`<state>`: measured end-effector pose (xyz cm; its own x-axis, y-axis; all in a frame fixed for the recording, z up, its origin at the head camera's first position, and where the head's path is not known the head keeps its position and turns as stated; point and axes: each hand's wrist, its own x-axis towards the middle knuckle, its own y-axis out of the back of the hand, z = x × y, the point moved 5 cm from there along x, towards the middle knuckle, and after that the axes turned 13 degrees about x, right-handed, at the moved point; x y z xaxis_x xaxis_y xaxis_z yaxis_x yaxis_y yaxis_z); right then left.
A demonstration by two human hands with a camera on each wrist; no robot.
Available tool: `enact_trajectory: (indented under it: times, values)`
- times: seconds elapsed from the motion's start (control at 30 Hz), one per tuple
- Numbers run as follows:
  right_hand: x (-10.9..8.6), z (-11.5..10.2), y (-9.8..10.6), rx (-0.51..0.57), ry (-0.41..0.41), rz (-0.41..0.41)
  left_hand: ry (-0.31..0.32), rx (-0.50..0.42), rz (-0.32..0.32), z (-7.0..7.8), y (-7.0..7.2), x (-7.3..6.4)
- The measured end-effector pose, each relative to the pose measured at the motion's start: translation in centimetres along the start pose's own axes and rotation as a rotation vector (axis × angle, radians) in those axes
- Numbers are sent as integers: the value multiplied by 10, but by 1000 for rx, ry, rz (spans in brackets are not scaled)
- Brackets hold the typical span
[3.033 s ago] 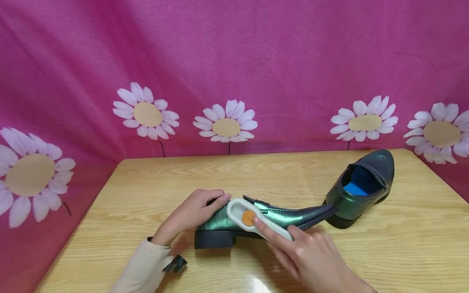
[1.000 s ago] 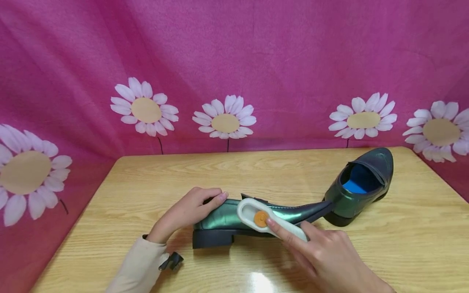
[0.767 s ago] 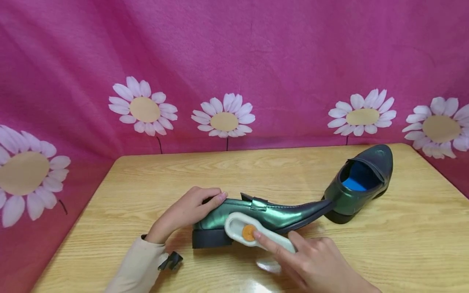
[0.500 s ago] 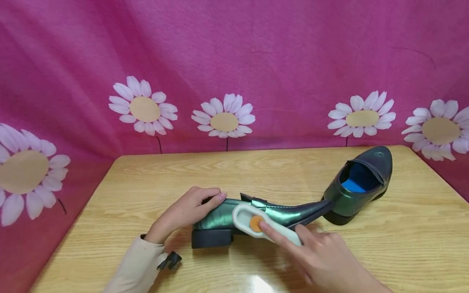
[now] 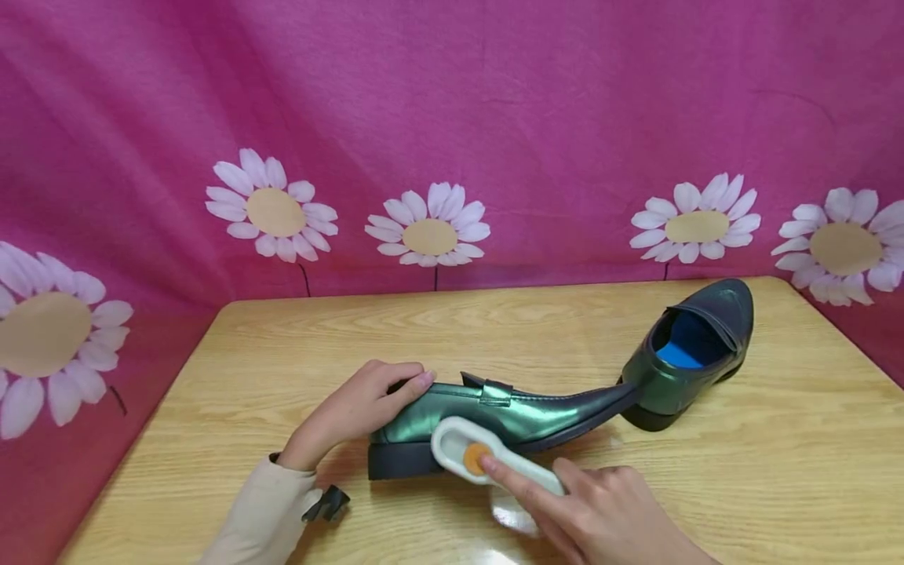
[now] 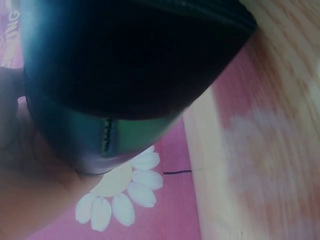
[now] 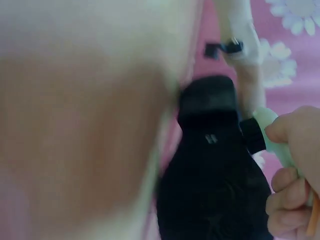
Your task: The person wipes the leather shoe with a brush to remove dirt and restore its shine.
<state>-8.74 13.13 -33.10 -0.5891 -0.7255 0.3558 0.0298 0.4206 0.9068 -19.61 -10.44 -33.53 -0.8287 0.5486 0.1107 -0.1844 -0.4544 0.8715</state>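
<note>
1. The left hand [image 5: 367,399] gripped the shoe [image 5: 558,414] at its heel end, thumb along the rim; most of its fingers were hidden.
2. The shoe was held side-on over the table [image 5: 318,333], heel to the left and toe toward the other shoe [image 5: 667,384]. The right wrist view showed its sole. Whether the two shoes touched could not be told.
3. The right hand [image 5: 600,506] was closed round the handle of the brush [image 5: 517,461], index fingertip on its orange disc.
4. The brush lay over the shoe's lower side, just ahead of the heel, its black end [image 7: 252,136] turned toward the shoe.
5. The step in hand seemed to be brushing that side.
6. The next move probably called for a stroke toward the toe, with the left hand's grip kept firm against the push.
</note>
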Motion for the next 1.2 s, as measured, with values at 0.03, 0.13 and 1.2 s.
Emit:
enact_trajectory:
  times: [0.03,0.13,1.2]
  values:
    - [0,-1,-3,1,4,-15,-1,-2,1,0,0,0]
    - [2,2,-3,-27,-26,13,-3,-7,6,0,0,1]
    - [-4,39,17,-29,-240,101,-48,38,-51,-9,3,8]
